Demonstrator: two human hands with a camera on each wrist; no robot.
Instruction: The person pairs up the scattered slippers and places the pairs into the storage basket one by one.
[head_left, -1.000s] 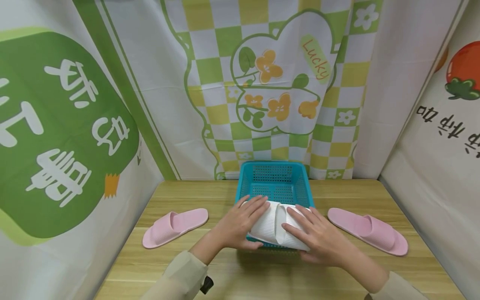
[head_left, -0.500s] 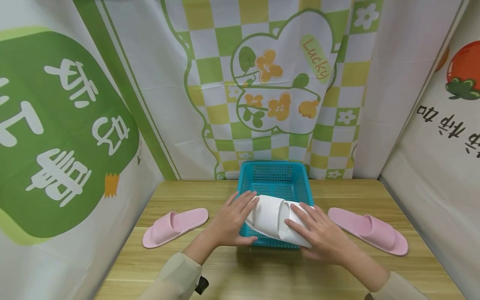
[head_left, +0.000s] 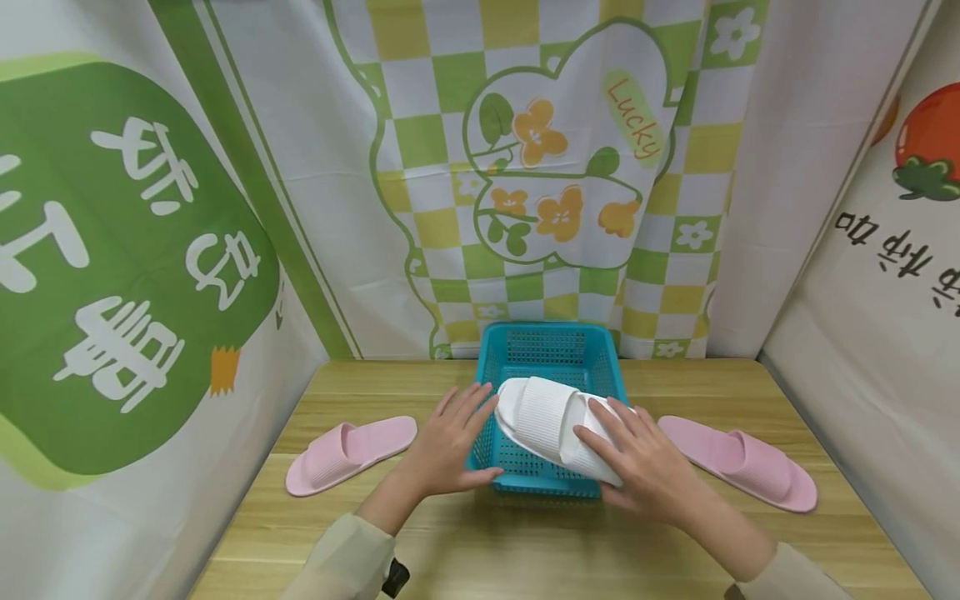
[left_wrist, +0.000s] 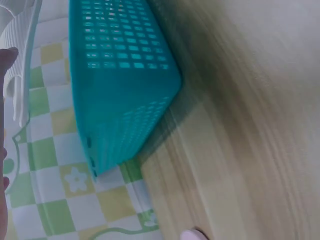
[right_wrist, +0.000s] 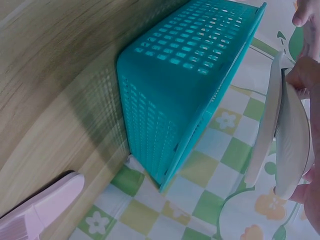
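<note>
A pair of white slippers (head_left: 546, 413) with ribbed straps lies nested together, tilted above the blue basket (head_left: 534, 482). My right hand (head_left: 647, 460) grips their right end; in the right wrist view, the two soles (right_wrist: 292, 142) show edge-on, with the thumb and fingers around them. Just left of the slippers, my left hand (head_left: 448, 442) has its fingers spread and holds nothing, its fingertips close to the left end of the pair. The left wrist view shows only part of the slippers (left_wrist: 21, 65) and a few fingers at its left edge.
One pink slipper (head_left: 349, 455) lies on the wooden table (head_left: 480, 550) to the left of the basket, another pink slipper (head_left: 738, 463) to the right. A checkered curtain (head_left: 540, 292) hangs right behind the basket, with printed cloth on both sides.
My left hand has come off the white slippers and moved left. Held in my right hand, the pair has tilted, its left end swinging up and back over the basket.
</note>
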